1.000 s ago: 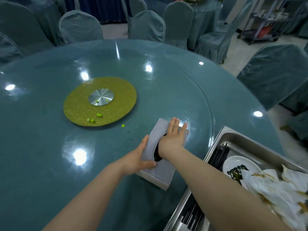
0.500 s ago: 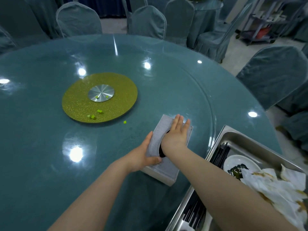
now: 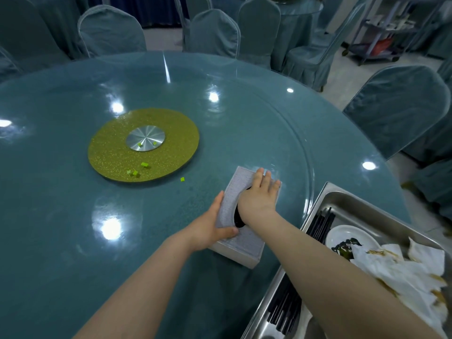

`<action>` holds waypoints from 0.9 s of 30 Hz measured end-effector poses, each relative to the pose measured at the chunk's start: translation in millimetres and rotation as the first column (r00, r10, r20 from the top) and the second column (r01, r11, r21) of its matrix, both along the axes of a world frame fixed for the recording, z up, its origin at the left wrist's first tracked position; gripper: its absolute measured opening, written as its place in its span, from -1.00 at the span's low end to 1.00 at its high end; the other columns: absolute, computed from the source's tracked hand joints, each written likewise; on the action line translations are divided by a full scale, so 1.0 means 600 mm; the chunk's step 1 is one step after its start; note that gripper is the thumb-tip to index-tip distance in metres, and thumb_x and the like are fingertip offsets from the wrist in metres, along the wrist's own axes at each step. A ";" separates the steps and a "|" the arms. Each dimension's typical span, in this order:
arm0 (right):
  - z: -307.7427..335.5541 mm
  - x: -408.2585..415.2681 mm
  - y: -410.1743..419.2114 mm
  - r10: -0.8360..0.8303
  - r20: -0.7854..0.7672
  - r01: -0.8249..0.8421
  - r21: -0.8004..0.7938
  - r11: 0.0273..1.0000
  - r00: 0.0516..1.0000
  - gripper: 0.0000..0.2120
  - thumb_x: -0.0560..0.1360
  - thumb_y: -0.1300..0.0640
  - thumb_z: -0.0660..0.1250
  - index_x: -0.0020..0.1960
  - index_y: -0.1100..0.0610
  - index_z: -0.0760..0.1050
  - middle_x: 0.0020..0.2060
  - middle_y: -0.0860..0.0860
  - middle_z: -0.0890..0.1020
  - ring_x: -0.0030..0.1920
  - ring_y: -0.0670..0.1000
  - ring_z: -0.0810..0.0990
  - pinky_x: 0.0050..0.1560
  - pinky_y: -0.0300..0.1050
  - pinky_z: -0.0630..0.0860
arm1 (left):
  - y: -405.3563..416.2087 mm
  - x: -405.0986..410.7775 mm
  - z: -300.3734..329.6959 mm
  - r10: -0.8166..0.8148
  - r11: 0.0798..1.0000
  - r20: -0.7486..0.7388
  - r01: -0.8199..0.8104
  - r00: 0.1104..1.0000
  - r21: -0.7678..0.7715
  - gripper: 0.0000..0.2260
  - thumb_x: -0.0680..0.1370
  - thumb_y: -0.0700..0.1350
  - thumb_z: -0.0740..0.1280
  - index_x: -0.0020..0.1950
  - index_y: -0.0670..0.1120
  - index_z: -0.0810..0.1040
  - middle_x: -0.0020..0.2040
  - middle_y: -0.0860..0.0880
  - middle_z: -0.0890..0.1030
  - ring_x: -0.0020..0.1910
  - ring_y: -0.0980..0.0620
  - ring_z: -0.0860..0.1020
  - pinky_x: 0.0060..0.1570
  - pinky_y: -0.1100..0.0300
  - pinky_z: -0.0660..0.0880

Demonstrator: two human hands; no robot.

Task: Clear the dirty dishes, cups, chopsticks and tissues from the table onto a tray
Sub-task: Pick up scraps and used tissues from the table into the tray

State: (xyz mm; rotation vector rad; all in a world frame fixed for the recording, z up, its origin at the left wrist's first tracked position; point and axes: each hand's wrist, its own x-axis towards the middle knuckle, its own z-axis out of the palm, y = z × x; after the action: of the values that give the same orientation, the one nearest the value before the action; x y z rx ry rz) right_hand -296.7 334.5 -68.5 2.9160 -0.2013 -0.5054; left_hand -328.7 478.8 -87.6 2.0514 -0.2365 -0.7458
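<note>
A grey tissue box (image 3: 244,216) is seen lying flat on the glass-topped round table (image 3: 244,113), close to its near right edge. The box is held at its near left corner by the left hand (image 3: 209,228) — the thumb is laid across the top face and the fingers are wrapped down the left side, so the grip is closed around the box. The right hand (image 3: 260,195) is laid flat over the dark oval opening, its fingers (image 3: 266,181) kept straight and reaching the far edge of the box; nothing is clasped by it.

A steel tray (image 3: 367,204) is found just beside the box, at the table's right edge. Black chopsticks (image 3: 320,223) are laid along its left wall, a white dish (image 3: 342,238) smeared with dark sauce is set beside them, and crumpled stained tissues (image 3: 403,270) are heaped toward its right end.

Further in, near the table's centre, a gold turntable disc (image 3: 115,152) with a silver hub (image 3: 145,138) is seen — small green scraps (image 3: 144,164) are scattered on its near part. Covered chairs (image 3: 212,33) are ranged beyond the far edge.
</note>
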 end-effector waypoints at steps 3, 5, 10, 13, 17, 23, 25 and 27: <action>0.014 -0.003 -0.021 -0.018 -0.015 0.021 0.235 0.972 1.000 -0.69 0.51 0.15 0.20 0.21 0.18 0.51 0.51 0.27 -0.23 0.48 0.36 -0.27 0.44 0.33 -0.20 | -0.002 0.002 0.001 -0.004 1.000 0.010 0.004 1.000 0.015 -0.05 0.45 0.03 0.44 0.54 0.12 -0.24 0.52 0.09 0.17 0.43 0.10 0.25 0.31 0.27 0.21; 0.031 -0.007 -0.037 -0.060 -0.004 0.056 0.431 0.901 0.998 -0.76 0.49 0.09 0.22 0.08 0.15 0.55 0.51 0.26 0.02 0.49 0.34 -0.07 0.47 0.22 -0.04 | -0.004 0.003 0.002 -0.015 1.000 0.005 0.015 1.000 0.013 -0.06 0.46 0.02 0.43 0.54 0.11 -0.25 0.53 0.09 0.15 0.44 0.12 0.23 0.29 0.30 0.19; 0.076 -0.032 -0.074 -0.357 0.151 0.081 0.826 0.558 0.922 -0.74 0.43 0.13 0.24 -0.39 0.10 0.27 -0.46 -0.05 0.37 -0.39 -0.02 0.35 -0.40 -0.13 0.22 | -0.014 0.004 0.006 -0.052 0.984 0.091 0.035 0.994 0.176 -0.06 0.46 0.15 0.39 0.52 0.13 -0.29 0.57 -0.01 -0.14 0.54 0.04 -0.07 0.48 -0.06 -0.04; 0.084 -0.042 -0.085 -0.483 0.127 0.102 0.901 0.421 0.866 -0.79 0.44 0.13 0.21 -0.35 0.11 0.31 -0.45 -0.03 0.37 -0.36 0.01 0.35 -0.31 -0.10 0.34 | -0.024 0.005 0.007 -0.080 0.928 0.154 0.018 0.985 0.372 -0.10 0.46 0.26 0.30 0.50 0.18 -0.33 0.54 -0.06 -0.32 0.54 -0.05 -0.21 0.42 -0.21 -0.17; 0.096 -0.062 -0.087 -0.581 0.100 0.067 0.963 0.260 0.807 -0.84 0.43 0.17 0.18 -0.30 0.19 0.32 -0.34 0.10 0.41 -0.24 0.10 0.42 0.00 0.30 0.53 | -0.039 -0.001 0.008 -0.091 0.884 0.233 -0.030 0.968 0.467 -0.16 0.50 0.30 0.20 0.51 0.12 -0.33 0.53 -0.08 -0.34 0.53 -0.06 -0.22 0.45 -0.12 -0.17; 0.137 -0.099 -0.094 -0.536 0.124 -0.072 0.990 0.117 0.835 -0.85 0.45 0.24 0.21 -0.30 0.20 0.40 -0.17 0.10 0.64 -0.22 0.12 0.50 -0.05 0.14 0.53 | -0.057 -0.036 0.043 -0.082 0.936 0.367 -0.055 0.927 0.349 -0.23 0.53 0.17 0.26 0.56 0.07 -0.15 0.56 -0.05 -0.22 0.54 -0.01 -0.14 0.46 -0.10 -0.11; 0.151 -0.108 -0.094 -0.507 0.078 -0.074 0.997 0.029 0.858 -0.78 0.44 0.28 0.21 -0.36 0.11 0.31 -0.31 0.11 0.46 -0.26 0.05 0.38 -0.15 0.05 0.43 | -0.051 -0.051 0.067 0.001 0.980 0.450 -0.092 0.893 0.179 -0.24 0.50 0.13 0.32 0.55 0.11 -0.06 0.57 0.00 -0.12 0.54 0.07 -0.11 0.46 -0.09 -0.08; 0.168 -0.118 -0.088 -0.478 0.053 -0.067 0.998 -0.014 0.877 -0.76 0.44 0.30 0.20 -0.36 0.10 0.30 -0.34 0.08 0.36 -0.26 0.03 0.36 -0.17 -0.01 0.36 | -0.040 -0.067 0.092 0.101 0.988 0.526 -0.148 0.845 0.048 -0.25 0.47 0.12 0.37 0.54 0.08 0.05 0.57 0.04 0.00 0.52 0.16 -0.06 0.48 0.04 -0.01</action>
State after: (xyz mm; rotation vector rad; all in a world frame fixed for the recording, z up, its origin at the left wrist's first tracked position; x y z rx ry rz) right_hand -367.6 281.6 32.3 4.5491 -0.5721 0.1038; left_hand -368.8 454.9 -32.4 2.2975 -0.3763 -0.0998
